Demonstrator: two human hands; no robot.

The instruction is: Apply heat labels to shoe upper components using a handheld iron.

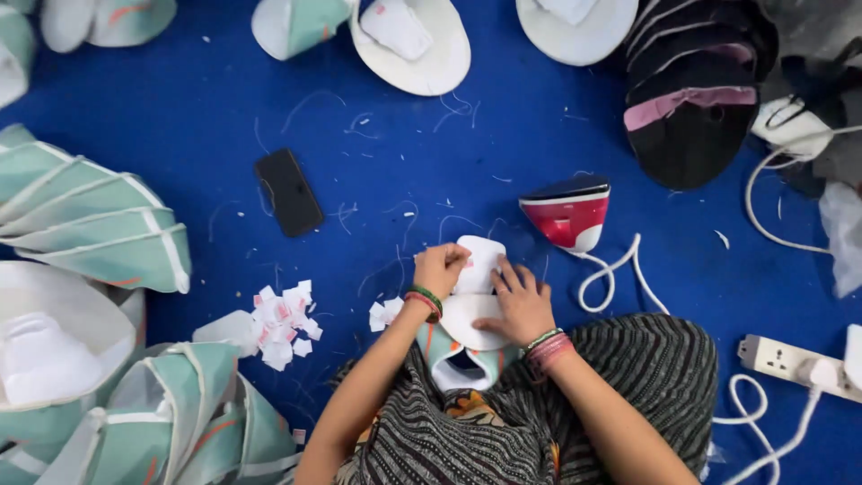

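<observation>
A blue cloth surface (449,135) fills the view, scattered with white thread ends. The biggest things on it are the stacks of mint-green and white caps (90,224) at the left, nested one inside another, with more of them (180,422) piled at the lower left; one upturned cap (49,346) there holds a white moulded insert in its bowl. Along the top edge lie more upturned white caps; the one in the middle (422,45) also carries a white insert with a small red mark. At the upper right sits a stack of black caps (696,99) with pink inner bands.

A red and white iron (567,214) stands just beyond the hands, its white cord (620,269) looping to the right toward a white power strip (790,359). A black phone (288,191) lies flat at the centre left. A heap of small white paper labels (283,323) with red print lies left of the person's arm, and a few more (384,313) beside the left wrist.

The cap being worked on (467,337) rests on the person's lap, mint-green with a white brim, opening facing up. A white insert (480,263) sits at its far edge. The left hand (440,268) pinches the insert's left side, fingers curled closed on it. The right hand (516,305) lies spread and flat, pressing on the insert and the brim, not clasping anything.
</observation>
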